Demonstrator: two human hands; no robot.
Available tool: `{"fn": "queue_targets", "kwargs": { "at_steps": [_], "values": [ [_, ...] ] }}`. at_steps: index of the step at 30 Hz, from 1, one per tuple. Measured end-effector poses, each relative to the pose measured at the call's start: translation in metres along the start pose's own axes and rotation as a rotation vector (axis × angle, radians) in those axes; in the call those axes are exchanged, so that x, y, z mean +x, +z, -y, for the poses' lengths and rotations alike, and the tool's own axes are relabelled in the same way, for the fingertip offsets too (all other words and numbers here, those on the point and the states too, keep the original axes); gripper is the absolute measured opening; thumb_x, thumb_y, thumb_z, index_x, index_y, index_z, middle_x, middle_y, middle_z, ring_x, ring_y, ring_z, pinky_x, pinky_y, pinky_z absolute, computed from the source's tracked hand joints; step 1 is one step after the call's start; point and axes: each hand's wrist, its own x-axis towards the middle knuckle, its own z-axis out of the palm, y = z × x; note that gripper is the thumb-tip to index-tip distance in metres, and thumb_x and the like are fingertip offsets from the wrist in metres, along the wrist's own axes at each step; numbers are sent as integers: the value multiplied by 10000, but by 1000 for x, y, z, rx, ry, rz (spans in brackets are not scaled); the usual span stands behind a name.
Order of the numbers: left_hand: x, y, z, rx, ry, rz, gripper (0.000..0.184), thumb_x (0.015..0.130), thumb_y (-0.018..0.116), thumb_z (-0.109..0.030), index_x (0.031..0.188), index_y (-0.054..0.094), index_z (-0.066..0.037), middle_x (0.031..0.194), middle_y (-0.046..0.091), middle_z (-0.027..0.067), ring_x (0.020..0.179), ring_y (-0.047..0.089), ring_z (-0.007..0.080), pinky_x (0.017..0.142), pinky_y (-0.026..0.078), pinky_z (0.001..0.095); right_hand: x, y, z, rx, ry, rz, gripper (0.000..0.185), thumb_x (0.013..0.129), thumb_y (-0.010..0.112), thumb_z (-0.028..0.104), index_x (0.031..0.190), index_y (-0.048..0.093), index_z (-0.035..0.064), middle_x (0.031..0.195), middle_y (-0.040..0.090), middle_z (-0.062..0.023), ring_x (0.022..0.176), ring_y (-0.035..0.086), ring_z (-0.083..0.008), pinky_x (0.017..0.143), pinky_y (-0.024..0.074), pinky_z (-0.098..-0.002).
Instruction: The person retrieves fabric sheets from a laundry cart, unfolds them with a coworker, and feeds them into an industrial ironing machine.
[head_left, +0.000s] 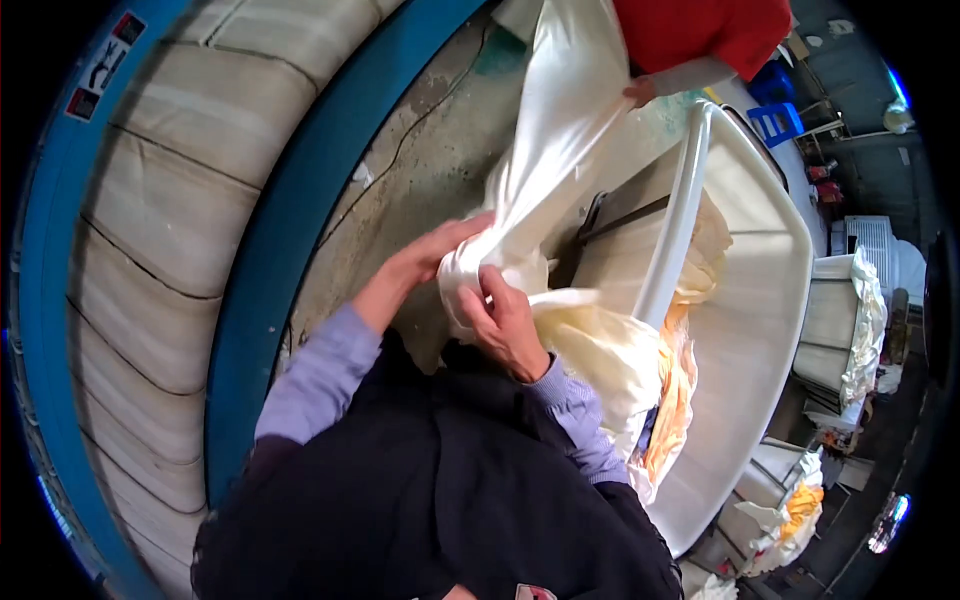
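Note:
A long, shiny white cloth [560, 110] stretches from my hands toward a person in a red top. My left hand [440, 245] grips the bunched near end from the left, its fingertips partly covered by the folds. Close by on the right, my right hand [503, 322] has its fingers curled on the same cloth. The other person's hand [640, 92] holds the far part of the cloth. More pale fabric [605, 365] hangs beside my right hand, over the rim of a white tub; whether it joins the held cloth I cannot tell.
The large white tub [765, 330] on my right contains cream and orange fabric [676, 390]. A blue-edged machine [290, 220] with a segmented beige surface [165, 230] runs along my left. Smaller bins with cloth [840, 320] stand farther right. A thin cable crosses the stained floor [420, 130].

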Motion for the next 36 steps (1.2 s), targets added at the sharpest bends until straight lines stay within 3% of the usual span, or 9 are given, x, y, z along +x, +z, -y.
{"fn": "queue_targets", "kwargs": {
  "at_steps": [2,7,8,13,16,23,25,30,36],
  "values": [
    [27,-19,8,78,63,-131,372,815,556,-279,1008,559,38,877,625,125,690,619,158,601,513,272,2,8,-2,-41,-38,-81,219,770,593,158,790,426,18,628,485,-160,517,471,-236,509,408,-317],
    [-28,-10,-44,204,470,-560,242,801,515,-136,980,557,22,806,617,96,678,611,138,602,516,257,-15,-3,-52,216,223,-331,181,789,610,125,745,465,25,582,481,-2,519,438,-66,463,373,-208],
    [-32,-12,-44,-121,531,-466,182,791,476,-77,906,591,6,770,624,69,648,593,113,607,488,229,-15,-5,-61,220,244,-376,169,792,608,120,748,472,31,591,469,22,516,423,-54,465,360,-187],
    [-34,43,-15,-211,652,-356,170,772,403,-54,809,567,-80,667,499,-51,512,396,36,465,330,172,-16,-61,-95,204,167,-621,125,833,542,122,774,467,41,699,474,5,643,442,-67,589,395,-199],
    [-33,81,-7,-469,403,-256,146,818,529,-182,911,532,-69,708,534,-14,605,489,57,548,416,198,-13,-114,-115,220,126,-959,80,853,493,112,836,471,37,781,510,-28,709,487,-103,636,434,-233],
    [-24,12,12,-330,520,-400,245,798,586,-183,991,514,-50,892,574,26,755,543,78,652,455,224,-37,-131,-31,578,75,-641,401,871,388,280,1178,427,25,1150,482,-100,1104,427,-216,929,336,-358],
    [-31,3,19,-317,586,-457,295,819,549,-154,1075,486,-22,1018,554,51,899,524,106,808,408,252,-44,-134,-10,675,55,-718,395,880,366,295,1154,447,22,1130,496,-90,1077,451,-199,913,355,-339],
    [-74,30,6,-367,714,-461,248,835,537,-158,1038,504,-19,985,565,50,886,532,98,785,413,235,-58,-171,-36,442,179,-730,368,887,373,276,1122,472,11,1073,527,-92,1003,499,-183,850,396,-303],
    [-53,-9,-2,-313,744,-527,294,834,551,-211,1021,486,6,946,580,67,821,554,118,729,444,255,-38,-146,-6,797,65,-687,332,867,439,246,1100,458,11,1066,524,-98,956,527,-191,838,426,-329]
  ]
}}
